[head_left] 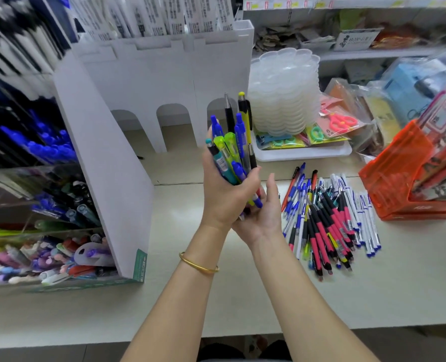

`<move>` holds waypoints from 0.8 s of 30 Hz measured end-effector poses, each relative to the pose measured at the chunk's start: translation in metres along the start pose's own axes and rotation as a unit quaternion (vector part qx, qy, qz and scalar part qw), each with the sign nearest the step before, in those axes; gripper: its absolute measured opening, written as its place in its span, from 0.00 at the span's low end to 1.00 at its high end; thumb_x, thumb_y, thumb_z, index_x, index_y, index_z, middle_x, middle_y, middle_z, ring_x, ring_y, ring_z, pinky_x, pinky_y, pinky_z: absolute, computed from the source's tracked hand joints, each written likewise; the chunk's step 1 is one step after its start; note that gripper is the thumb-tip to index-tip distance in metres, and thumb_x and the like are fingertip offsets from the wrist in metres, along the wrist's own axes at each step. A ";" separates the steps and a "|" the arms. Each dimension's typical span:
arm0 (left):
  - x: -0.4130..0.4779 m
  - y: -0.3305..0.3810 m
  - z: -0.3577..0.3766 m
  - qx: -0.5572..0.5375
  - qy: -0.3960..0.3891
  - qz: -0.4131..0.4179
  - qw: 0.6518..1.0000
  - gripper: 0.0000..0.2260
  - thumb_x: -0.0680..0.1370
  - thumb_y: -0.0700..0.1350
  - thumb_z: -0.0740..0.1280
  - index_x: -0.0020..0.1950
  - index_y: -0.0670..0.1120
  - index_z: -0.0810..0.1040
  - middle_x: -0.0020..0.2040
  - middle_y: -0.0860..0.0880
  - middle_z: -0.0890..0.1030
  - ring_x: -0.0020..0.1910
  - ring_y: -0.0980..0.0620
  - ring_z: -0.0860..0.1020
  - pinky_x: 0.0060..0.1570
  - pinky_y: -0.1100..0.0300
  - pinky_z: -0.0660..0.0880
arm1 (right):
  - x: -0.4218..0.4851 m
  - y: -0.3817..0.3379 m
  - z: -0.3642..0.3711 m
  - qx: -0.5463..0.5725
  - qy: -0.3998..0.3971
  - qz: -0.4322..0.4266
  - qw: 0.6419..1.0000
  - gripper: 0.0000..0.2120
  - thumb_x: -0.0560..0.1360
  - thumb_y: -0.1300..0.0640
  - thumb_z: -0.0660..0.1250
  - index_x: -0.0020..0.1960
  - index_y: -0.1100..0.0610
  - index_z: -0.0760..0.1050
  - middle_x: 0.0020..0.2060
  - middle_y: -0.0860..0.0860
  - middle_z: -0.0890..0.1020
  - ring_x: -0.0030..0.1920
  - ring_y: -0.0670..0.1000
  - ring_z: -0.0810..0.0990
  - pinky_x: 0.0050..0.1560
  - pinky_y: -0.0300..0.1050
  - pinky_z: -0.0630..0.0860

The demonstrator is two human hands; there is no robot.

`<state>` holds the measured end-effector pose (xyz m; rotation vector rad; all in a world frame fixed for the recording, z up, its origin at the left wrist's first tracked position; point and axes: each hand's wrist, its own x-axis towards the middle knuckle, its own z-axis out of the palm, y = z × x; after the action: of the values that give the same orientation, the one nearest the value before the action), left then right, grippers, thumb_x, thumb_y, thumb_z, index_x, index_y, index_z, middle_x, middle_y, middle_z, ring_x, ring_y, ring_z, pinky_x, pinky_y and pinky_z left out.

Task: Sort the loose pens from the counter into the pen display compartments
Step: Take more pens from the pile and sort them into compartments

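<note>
1. Gripping a pen bundle, left hand curls round it; right hand cups beneath, fingers straight.
2. Loose pens lie right on pale counter.
3. Pen display left; shelves behind.

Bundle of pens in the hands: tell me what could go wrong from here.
The left hand grips a loose, fanned bundle of pens, with only the open right hand under its lower ends; one could slip out.
The bundle mixes blue, green, yellow and black pens, so some could land in the wrong compartment of the display.
The pile of pens lies just beside the right hand; a swing might scatter it.
</note>
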<state>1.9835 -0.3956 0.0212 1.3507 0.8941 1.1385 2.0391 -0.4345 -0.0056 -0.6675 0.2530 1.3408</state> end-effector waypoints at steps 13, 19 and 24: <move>-0.004 -0.001 0.011 -0.008 0.019 -0.036 0.999 0.26 0.70 0.32 0.72 0.65 0.43 0.70 0.50 0.55 0.81 0.49 0.61 0.81 0.45 0.67 0.78 | 0.000 -0.001 0.004 -0.015 -0.026 0.012 0.999 0.21 0.72 0.42 0.67 0.58 0.56 0.80 0.50 0.52 0.85 0.51 0.51 0.84 0.51 0.46 0.80; -0.012 -0.004 0.012 0.014 0.009 -0.004 1.000 0.31 0.70 0.30 0.72 0.63 0.57 0.66 0.53 0.60 0.78 0.51 0.67 0.79 0.49 0.72 0.75 | 0.005 -0.003 -0.008 -0.013 -0.039 0.039 0.998 0.22 0.78 0.42 0.61 0.53 0.58 0.83 0.51 0.55 0.84 0.49 0.53 0.85 0.45 0.46 0.82; -0.016 -0.025 -0.002 0.069 -0.020 0.013 0.997 0.29 0.70 0.32 0.74 0.66 0.47 0.66 0.50 0.65 0.78 0.52 0.64 0.79 0.48 0.70 0.75 | 0.008 -0.009 -0.011 -0.224 -0.017 -0.091 0.970 0.27 0.74 0.40 0.65 0.65 0.55 0.75 0.63 0.55 0.78 0.63 0.54 0.77 0.69 0.57 0.68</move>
<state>1.9795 -0.4073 -0.0056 1.4965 0.9413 1.0820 2.0513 -0.4349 -0.0155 -1.0188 -0.1447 1.2397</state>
